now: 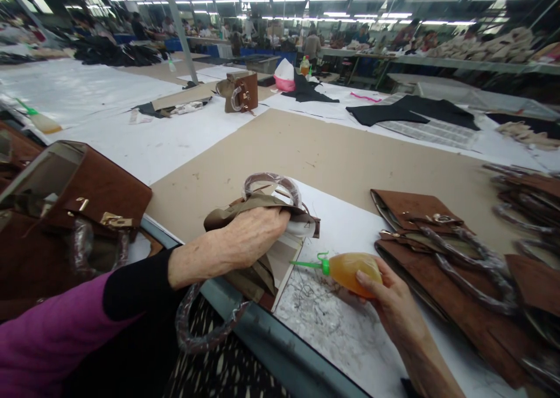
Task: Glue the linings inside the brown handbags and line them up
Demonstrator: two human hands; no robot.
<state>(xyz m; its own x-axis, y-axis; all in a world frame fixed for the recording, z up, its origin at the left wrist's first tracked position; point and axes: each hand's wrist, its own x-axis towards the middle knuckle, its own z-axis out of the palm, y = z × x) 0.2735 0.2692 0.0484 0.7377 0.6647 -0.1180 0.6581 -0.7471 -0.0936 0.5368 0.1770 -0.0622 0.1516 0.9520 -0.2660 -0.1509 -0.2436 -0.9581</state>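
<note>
A brown handbag (254,274) with an olive lining lies at the table's near edge, its opening turned toward the right. My left hand (238,240) reaches over it, closed on the lining at the opening; the fingertips are partly hidden inside. One plastic-wrapped handle (273,180) arches behind my hand, and another hangs over the edge. In my right hand (385,290) is a squeeze bottle (352,271) of amber liquid, held on its side. Its thin green nozzle points left toward the bag's opening without touching my left hand.
Brown handbags (100,179) stand close on the left, and several flat brown bag pieces (441,269) with wrapped handles lie on the right. Farther back are an upright handbag (245,93), black fabric pieces (406,109) and a second squeeze bottle (41,121). People work in the background.
</note>
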